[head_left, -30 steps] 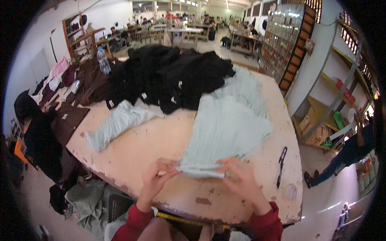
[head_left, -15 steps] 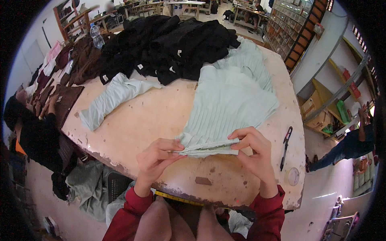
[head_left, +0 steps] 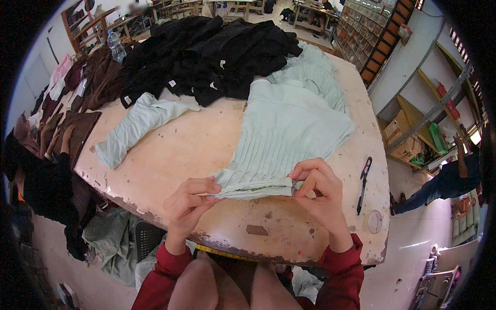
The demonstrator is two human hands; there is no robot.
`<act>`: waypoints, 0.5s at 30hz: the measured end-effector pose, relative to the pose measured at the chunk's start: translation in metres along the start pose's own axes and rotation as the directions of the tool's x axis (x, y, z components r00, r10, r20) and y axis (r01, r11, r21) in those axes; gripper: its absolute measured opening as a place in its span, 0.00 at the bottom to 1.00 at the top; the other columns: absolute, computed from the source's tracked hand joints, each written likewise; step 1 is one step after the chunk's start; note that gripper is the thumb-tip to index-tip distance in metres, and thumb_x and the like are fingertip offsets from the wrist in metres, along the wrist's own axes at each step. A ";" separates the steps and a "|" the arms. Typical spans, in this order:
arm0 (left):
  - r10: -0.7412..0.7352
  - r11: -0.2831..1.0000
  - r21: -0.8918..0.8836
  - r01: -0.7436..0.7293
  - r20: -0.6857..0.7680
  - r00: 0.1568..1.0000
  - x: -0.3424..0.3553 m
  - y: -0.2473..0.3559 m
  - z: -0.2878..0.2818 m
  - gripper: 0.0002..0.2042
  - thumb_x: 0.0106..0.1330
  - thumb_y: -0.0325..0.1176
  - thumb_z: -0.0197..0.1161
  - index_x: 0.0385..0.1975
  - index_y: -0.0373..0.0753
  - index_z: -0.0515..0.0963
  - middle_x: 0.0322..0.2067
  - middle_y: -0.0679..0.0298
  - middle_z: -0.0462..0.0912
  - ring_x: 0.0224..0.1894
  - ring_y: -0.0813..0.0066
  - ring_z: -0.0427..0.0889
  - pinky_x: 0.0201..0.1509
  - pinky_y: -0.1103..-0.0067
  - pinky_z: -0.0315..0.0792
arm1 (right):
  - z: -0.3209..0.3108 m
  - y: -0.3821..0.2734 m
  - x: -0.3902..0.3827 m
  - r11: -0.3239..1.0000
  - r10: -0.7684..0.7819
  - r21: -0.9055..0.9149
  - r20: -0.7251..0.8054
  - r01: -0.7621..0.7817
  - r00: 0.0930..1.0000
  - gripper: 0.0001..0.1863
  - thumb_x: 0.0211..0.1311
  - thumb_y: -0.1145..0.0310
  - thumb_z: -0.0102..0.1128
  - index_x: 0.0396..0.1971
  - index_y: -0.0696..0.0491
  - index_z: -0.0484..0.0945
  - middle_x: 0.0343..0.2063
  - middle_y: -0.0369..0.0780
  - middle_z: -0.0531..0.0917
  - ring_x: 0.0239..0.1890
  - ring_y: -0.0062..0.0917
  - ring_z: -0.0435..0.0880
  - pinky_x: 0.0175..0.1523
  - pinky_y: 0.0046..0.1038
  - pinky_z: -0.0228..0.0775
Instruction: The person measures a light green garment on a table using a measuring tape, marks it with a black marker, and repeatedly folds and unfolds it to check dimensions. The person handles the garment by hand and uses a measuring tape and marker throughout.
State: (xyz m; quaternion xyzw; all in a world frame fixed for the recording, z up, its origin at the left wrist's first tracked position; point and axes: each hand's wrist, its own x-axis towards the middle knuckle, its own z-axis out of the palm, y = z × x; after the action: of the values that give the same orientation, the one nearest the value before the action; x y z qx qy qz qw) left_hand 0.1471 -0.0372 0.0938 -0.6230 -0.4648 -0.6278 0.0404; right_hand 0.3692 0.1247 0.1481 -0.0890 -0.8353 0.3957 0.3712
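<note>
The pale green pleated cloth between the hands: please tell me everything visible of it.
The pale green, thin-looking pleated cloth lies spread on the worn, pale-topped table, narrow pleats nearer, a smoother panel farther off. The bare left hand and right hand pinch opposite ends of its layered near edge. Beyond it lies bunched pale green cloth; whether they join is unclear.
</note>
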 end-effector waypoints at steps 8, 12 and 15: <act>-0.197 0.908 0.416 0.050 0.320 0.927 0.022 0.045 0.024 0.17 0.49 0.23 0.69 0.42 0.38 0.78 0.40 0.60 0.80 0.41 0.62 0.79 0.49 0.70 0.74 | 0.052 0.007 -0.011 0.993 -0.092 -0.046 0.232 0.106 0.968 0.08 0.49 0.81 0.63 0.28 0.56 0.73 0.40 0.43 0.76 0.45 0.30 0.78 0.47 0.29 0.72; -0.216 0.941 0.321 0.109 0.322 0.922 0.011 0.026 0.000 0.17 0.48 0.19 0.65 0.40 0.39 0.80 0.35 0.60 0.79 0.37 0.63 0.78 0.41 0.72 0.71 | 0.043 0.055 0.004 0.928 -0.189 -0.260 0.291 0.267 0.938 0.08 0.57 0.71 0.62 0.33 0.55 0.73 0.38 0.39 0.77 0.44 0.34 0.76 0.44 0.31 0.71; -0.168 0.934 0.346 0.094 0.192 0.967 -0.008 0.014 -0.024 0.15 0.46 0.14 0.64 0.35 0.37 0.80 0.33 0.59 0.79 0.36 0.63 0.79 0.40 0.73 0.73 | 0.015 0.098 0.007 0.871 -0.134 -0.410 0.332 0.271 0.934 0.09 0.59 0.65 0.62 0.32 0.54 0.74 0.33 0.38 0.78 0.40 0.33 0.77 0.40 0.31 0.70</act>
State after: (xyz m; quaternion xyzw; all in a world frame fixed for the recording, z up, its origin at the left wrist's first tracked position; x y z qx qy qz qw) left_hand 0.1399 -0.0647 0.1001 -0.6398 -0.6066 -0.4690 0.0520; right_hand 0.3393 0.1846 0.0749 -0.0237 -0.9542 0.1593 0.2523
